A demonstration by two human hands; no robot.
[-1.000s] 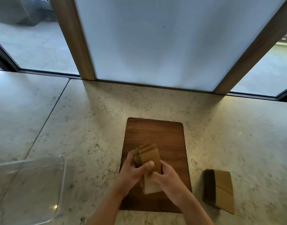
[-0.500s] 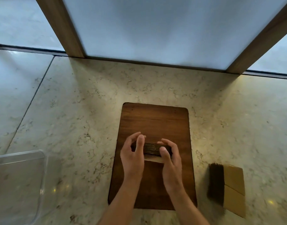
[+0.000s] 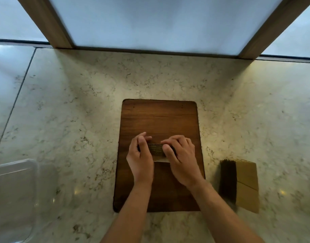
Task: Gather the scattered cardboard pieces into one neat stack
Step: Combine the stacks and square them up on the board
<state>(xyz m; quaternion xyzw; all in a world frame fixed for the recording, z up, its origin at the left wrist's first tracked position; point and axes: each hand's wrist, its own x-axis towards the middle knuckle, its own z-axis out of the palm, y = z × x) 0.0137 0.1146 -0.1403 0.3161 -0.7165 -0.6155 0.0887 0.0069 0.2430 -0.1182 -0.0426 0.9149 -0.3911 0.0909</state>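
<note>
A small bundle of cardboard pieces [image 3: 156,150] stands on edge on the dark wooden board [image 3: 159,118], its layered edges facing up. My left hand [image 3: 141,156] presses against its left side and my right hand [image 3: 181,158] against its right side, fingers curled over the top, so both hands clasp the bundle between them. Most of the bundle is hidden by my fingers. A second cardboard stack [image 3: 242,184] rests on the counter to the right of the board, apart from both hands.
The board lies on a pale marble counter [image 3: 71,111]. A clear plastic container [image 3: 12,199] sits at the lower left. A window with wooden frame posts [image 3: 48,23] runs along the far edge.
The fanned cardboard pieces I held tilted a second ago now stand squared up on edge on the board. Both hands have closed in tighter on the bundle's sides.
</note>
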